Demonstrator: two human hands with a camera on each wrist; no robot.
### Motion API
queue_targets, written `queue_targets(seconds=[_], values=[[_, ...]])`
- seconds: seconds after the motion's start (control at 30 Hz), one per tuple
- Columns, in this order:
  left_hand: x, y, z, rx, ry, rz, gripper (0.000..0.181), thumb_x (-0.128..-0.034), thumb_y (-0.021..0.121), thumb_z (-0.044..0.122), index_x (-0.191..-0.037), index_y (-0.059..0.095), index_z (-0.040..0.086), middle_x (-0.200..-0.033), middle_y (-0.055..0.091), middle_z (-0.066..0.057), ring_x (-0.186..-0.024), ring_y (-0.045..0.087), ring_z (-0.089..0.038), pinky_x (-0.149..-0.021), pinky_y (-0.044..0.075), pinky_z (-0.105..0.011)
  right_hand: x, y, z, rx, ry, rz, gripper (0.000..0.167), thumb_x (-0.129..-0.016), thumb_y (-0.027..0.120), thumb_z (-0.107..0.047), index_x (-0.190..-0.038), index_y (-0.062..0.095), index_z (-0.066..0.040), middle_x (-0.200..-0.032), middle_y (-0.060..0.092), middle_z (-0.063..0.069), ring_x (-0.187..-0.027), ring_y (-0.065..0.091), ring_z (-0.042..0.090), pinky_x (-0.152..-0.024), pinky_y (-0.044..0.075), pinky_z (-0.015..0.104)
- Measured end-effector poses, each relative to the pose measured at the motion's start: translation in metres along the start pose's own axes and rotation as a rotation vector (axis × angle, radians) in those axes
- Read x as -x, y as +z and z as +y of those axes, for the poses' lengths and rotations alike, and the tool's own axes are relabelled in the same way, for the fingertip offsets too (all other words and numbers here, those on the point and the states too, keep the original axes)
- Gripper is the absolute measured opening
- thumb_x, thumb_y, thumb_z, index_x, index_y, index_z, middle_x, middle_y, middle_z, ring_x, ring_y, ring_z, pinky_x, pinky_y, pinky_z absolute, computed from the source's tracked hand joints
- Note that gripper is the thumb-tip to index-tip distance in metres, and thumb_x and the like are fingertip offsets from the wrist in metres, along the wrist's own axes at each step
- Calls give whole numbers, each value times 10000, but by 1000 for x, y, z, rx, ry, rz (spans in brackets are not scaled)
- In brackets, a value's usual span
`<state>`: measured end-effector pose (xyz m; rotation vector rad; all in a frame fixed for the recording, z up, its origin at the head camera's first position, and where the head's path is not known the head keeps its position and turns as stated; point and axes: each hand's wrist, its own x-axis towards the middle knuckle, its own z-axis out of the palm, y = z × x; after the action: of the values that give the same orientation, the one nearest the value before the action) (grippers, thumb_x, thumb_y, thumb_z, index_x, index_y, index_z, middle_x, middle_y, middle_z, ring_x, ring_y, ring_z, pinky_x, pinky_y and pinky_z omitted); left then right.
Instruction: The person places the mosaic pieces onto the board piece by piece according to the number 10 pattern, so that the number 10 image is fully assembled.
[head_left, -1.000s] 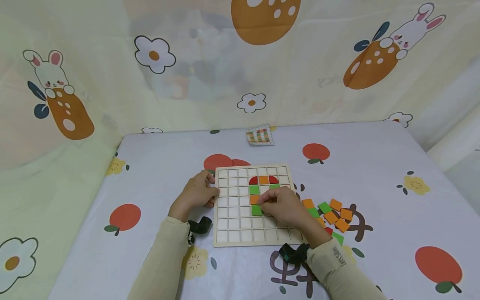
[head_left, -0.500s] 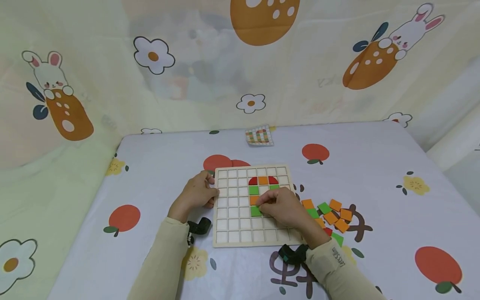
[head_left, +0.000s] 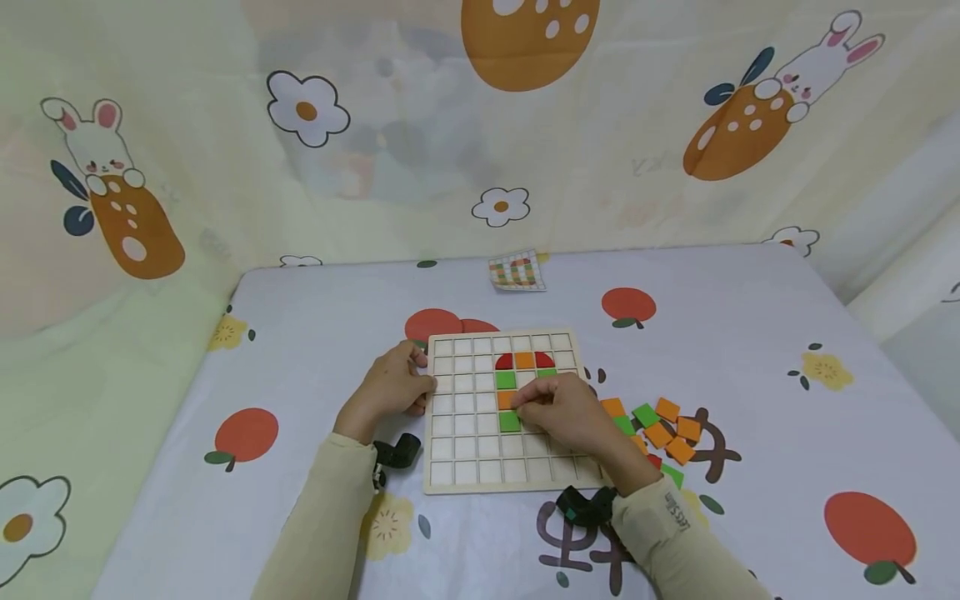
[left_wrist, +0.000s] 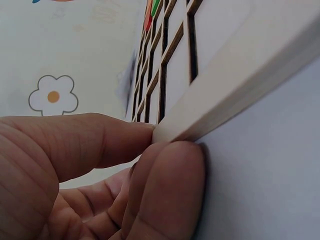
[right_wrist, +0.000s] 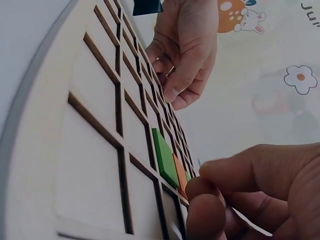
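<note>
A square wooden grid board (head_left: 486,472) lies on the table. My left hand (head_left: 388,385) pinches its left rim between thumb and fingers, close up in the left wrist view. Over the middle of the board, my right hand (head_left: 566,412) has its thumb and fingertips together, just right of an orange tile (head_left: 506,400). Whether a tile sits between those fingertips is hidden. Other tiles fill cells nearby: a red rounded tile (head_left: 504,362), an orange tile (head_left: 523,360), another red rounded tile (head_left: 544,360), and green tiles (head_left: 506,380) above and below the orange one.
Loose orange, green and red tiles (head_left: 658,435) lie scattered to the right of the board, partly behind my right wrist. A small card with a coloured grid pattern (head_left: 517,272) lies at the back edge. Patterned cloth covers the table (head_left: 330,308) and hangs behind it.
Both hands hold their places on the board. The whole view has shifted very slightly; no tile has visibly moved.
</note>
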<state>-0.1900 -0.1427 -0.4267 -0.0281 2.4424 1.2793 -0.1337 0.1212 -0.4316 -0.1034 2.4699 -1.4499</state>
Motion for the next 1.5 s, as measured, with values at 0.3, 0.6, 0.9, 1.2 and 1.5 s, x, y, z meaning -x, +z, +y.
queue_targets(seconds=[0.3, 0.6, 0.9, 1.2, 1.5], values=[[-2, 2, 1, -7, 1, -4, 260, -961, 703, 78, -1149, 529, 34, -854, 623, -124, -593, 645, -170, -561, 591, -267, 6, -24, 2, -13, -40, 9, 156, -968, 694, -119, -1060, 787, -33, -938, 743, 77, -769, 608, 223, -663, 524, 290], [-3, -3, -1, -19, -13, 8, 252, -966, 695, 75, -1151, 529, 36, -867, 617, -126, -599, 648, -171, -564, 584, -265, 28, -87, 19, 102, 55, 111, 253, -1017, 667, -170, -1190, 731, 4, -1007, 713, 145, -835, 606, 280, -654, 561, 295], [-4, -4, -2, -28, -14, 9, 258, -968, 696, 77, -1159, 526, 38, -878, 616, -126, -600, 649, -168, -561, 583, -263, 42, -103, 47, 263, 156, 161, 282, -984, 720, -240, -1133, 748, -2, -929, 698, 87, -827, 591, 240, -644, 525, 322], [-3, -2, -3, -13, -8, -5, 256, -964, 695, 69, -1152, 525, 29, -860, 613, -128, -592, 644, -170, -559, 586, -270, 38, -76, 38, 310, 236, 160, 390, -903, 801, -268, -1205, 735, -29, -765, 563, 79, -664, 541, 222, -495, 437, 277], [-1, 0, 0, -13, 0, -11, 255, -964, 694, 72, -1154, 530, 27, -862, 619, -130, -604, 650, -172, -569, 593, -273, 38, -72, 32, 345, 194, 184, 395, -893, 818, -239, -1197, 723, -4, -806, 553, 83, -762, 521, 226, -543, 449, 310]])
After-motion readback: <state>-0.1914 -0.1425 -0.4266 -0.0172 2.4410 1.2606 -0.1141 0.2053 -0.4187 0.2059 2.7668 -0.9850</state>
